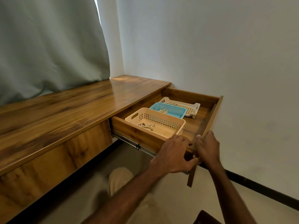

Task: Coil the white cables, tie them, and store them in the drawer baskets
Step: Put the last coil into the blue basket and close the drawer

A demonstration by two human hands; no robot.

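Note:
The wooden drawer stands pulled out from the desk. Inside it sit three baskets in a row: a cream basket nearest, a blue basket in the middle, a white tray-like basket farthest. Each holds a coiled white cable: one bundle in the cream basket, one in the blue, one in the white. My left hand grips the drawer's front corner, thumb under the front panel. My right hand curls over the front panel's top edge beside it.
The wooden desk top runs to the left, with a grey-green curtain hanging onto it. A white wall stands close behind the drawer. A metal slide rail shows under the drawer. My knee is below.

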